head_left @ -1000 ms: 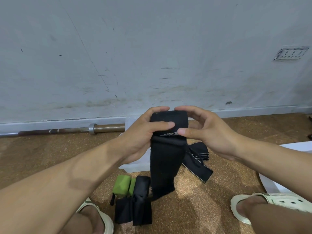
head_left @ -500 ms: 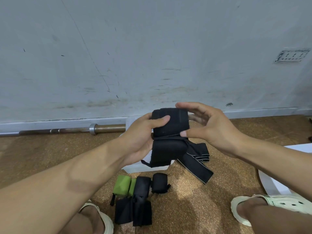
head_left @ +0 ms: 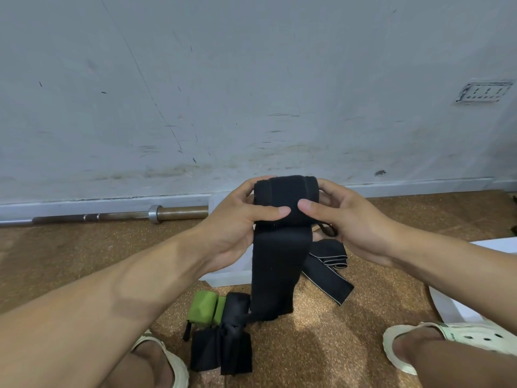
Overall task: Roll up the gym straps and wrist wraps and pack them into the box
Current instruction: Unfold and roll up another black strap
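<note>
A black wrist wrap (head_left: 285,201) is sitting half rolled between both hands, held up above the floor in front of the wall. Its rolled part is lying sideways at the top, and its loose tail is hanging straight down below the hands, the lower end reaching the pile on the floor and hiding part of it. The left hand (head_left: 237,222) is gripping the roll's left end, thumb lying across the front and fingers curling over the top and behind, where they are hidden. The right hand (head_left: 344,219) is gripping the right end the same way, its thumb nearly meeting the left thumb. A thin dark loop is poking out under the right palm; what it belongs to is hard to tell.

Behind and below the left hand, a white box (head_left: 232,273) is mostly covered by the wrist and the hanging tail. Below the right hand, a black strap (head_left: 327,273) with pale edging is lying folded on the cork floor (head_left: 321,331). Below the left forearm, green and black rolls (head_left: 221,312) are lying bunched together, their exact number unclear. A barbell (head_left: 112,217) is lying along the wall to the left, its end hidden behind the left hand.
</note>
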Tool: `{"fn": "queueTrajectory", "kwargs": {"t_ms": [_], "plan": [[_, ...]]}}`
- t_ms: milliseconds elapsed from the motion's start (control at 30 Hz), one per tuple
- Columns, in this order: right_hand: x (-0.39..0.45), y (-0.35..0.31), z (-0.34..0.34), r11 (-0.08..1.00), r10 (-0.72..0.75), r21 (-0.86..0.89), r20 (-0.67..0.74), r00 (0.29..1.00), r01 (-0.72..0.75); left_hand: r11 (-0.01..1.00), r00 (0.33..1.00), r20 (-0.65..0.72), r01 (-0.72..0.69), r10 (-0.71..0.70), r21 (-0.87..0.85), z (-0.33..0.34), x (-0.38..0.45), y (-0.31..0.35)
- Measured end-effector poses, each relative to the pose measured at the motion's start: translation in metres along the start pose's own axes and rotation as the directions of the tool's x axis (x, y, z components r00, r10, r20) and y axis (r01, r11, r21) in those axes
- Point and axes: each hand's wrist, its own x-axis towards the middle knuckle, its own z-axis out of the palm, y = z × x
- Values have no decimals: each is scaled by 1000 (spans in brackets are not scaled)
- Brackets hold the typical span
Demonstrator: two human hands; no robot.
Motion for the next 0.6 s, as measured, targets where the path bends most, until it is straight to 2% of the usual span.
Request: {"fn": "queueTrajectory", "kwargs": {"t_ms": [167,333,433,600], "plan": [[-3,0,2,985,-133,-114,-24,991,129,997,998,2,56,-56,-45,0,1,0],[-5,-1,1,921,-196,-346,-7,981,181,999,999,-26,40,-41,-22,1,0,2],[-4,-4,0,945,-146,-298,-11,989,136,1000,999,-51,15,-15,-2,2,-1,3],[-3,-6,1,996,6,-84,7,1000,-6,994,997,-54,-47,53,103,6,0,-2]]}}
